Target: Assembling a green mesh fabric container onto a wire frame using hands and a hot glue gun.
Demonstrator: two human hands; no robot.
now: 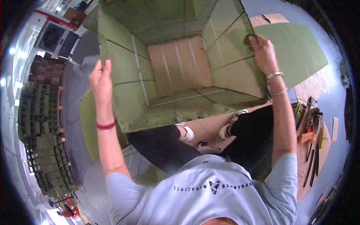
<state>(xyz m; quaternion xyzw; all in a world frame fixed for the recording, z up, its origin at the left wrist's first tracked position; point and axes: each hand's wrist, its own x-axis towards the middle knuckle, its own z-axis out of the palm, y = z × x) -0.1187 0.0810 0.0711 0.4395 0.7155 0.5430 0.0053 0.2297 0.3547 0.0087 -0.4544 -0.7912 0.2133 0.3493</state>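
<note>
Box [129,88] being held by opposite edges

The green box is being held over the legs [161,148], its open side being shown. Its left edge is being gripped by the left hand [102,83], its right edge by the right hand [265,54].

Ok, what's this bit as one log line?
green box: mouth facing camera; left hand: grips left side; right hand: grips right side

Box [127,88] before person [202,198] (tools [308,137] right, stacks [41,116] left).
</note>
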